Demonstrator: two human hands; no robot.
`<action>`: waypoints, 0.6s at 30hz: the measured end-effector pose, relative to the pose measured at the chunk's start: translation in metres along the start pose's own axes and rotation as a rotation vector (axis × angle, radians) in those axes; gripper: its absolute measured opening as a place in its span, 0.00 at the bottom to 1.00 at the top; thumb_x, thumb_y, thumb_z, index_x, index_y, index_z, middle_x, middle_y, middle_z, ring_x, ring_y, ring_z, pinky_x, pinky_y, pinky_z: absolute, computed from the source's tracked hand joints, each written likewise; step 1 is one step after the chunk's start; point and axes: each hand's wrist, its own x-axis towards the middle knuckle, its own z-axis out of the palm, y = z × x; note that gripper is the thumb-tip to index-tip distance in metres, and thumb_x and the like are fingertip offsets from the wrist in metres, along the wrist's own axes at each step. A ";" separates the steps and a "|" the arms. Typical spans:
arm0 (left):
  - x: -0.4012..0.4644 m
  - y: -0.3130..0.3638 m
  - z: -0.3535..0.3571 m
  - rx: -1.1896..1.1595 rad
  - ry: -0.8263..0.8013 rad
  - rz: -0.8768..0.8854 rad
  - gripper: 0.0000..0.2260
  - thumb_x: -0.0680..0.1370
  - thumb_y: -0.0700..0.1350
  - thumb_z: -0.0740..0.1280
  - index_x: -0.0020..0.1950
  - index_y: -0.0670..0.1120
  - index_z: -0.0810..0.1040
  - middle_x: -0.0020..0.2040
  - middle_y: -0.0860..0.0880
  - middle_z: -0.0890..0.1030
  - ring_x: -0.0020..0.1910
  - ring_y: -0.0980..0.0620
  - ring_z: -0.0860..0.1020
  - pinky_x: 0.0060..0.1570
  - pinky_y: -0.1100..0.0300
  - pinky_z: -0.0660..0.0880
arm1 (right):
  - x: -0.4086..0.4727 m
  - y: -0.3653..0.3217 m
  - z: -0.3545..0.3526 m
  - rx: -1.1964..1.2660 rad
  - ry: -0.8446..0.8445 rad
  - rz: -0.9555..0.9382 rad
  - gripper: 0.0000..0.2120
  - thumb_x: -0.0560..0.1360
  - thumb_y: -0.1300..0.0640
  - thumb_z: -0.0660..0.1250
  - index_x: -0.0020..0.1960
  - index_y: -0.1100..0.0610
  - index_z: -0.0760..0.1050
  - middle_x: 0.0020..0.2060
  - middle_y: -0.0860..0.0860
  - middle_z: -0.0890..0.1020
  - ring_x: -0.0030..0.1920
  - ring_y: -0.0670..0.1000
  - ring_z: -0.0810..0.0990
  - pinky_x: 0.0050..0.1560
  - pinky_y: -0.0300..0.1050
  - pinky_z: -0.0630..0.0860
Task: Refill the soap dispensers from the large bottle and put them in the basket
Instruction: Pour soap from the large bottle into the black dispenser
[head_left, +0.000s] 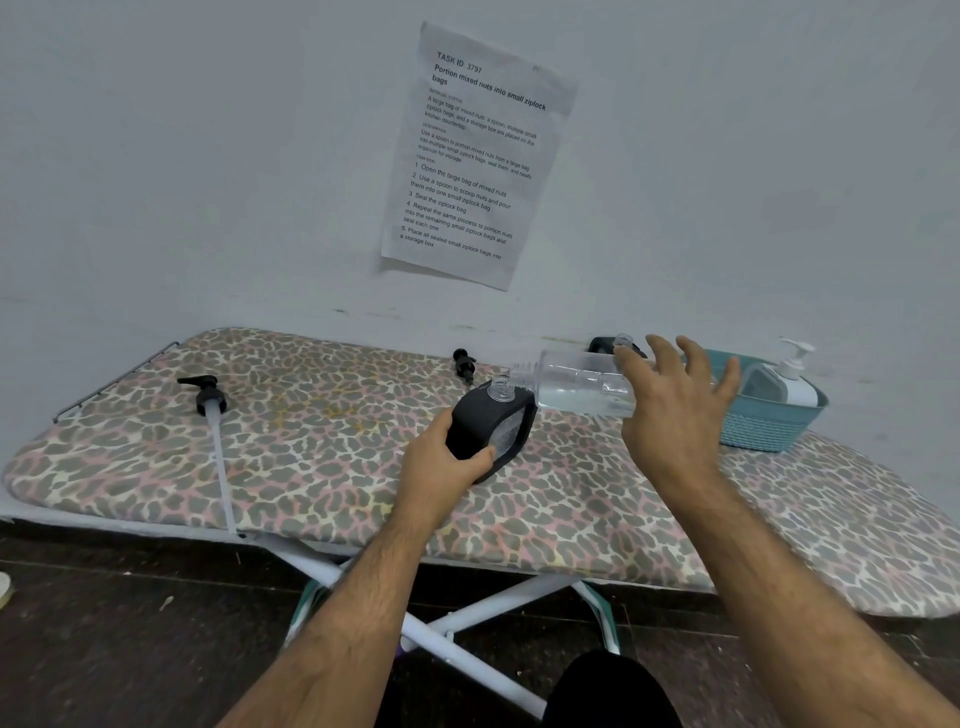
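Observation:
My left hand (449, 457) grips a black soap dispenser (491, 423) standing tilted on the ironing board (322, 467), its clear neck open with no pump on it. My right hand (675, 410) holds the large clear bottle (576, 384) on its side, its mouth just above the dispenser's neck. Clear liquid lies along the bottle's lower side. The teal basket (769, 421) at the right holds a grey-and-white dispenser (789, 387) with a white pump. Another black dispenser (605, 344) shows partly behind my right hand.
A large black pump with a long tube (210, 402) lies at the board's left end. A smaller black pump (465, 364) lies near the wall behind the dispenser. A printed sheet (478, 156) hangs on the wall. The board's white legs (441, 623) cross below over a dark floor.

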 end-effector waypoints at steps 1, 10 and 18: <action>0.000 0.000 0.000 0.000 0.001 0.001 0.23 0.73 0.46 0.75 0.66 0.51 0.74 0.52 0.60 0.80 0.49 0.68 0.78 0.41 0.75 0.74 | 0.000 0.000 0.000 0.001 0.000 0.000 0.34 0.65 0.73 0.70 0.65 0.48 0.76 0.69 0.56 0.74 0.72 0.62 0.65 0.70 0.74 0.53; 0.000 -0.001 0.000 -0.004 0.000 -0.005 0.23 0.73 0.45 0.75 0.67 0.50 0.75 0.51 0.61 0.80 0.49 0.66 0.78 0.41 0.76 0.74 | -0.001 0.000 0.001 0.005 0.012 -0.003 0.33 0.64 0.73 0.69 0.65 0.49 0.76 0.68 0.56 0.74 0.72 0.63 0.66 0.70 0.74 0.52; -0.001 0.000 0.000 0.006 0.004 0.001 0.23 0.73 0.45 0.75 0.66 0.50 0.75 0.50 0.62 0.80 0.48 0.67 0.78 0.41 0.76 0.74 | 0.001 0.000 0.001 0.008 0.025 -0.009 0.33 0.64 0.74 0.70 0.64 0.49 0.76 0.68 0.56 0.74 0.72 0.63 0.66 0.69 0.74 0.53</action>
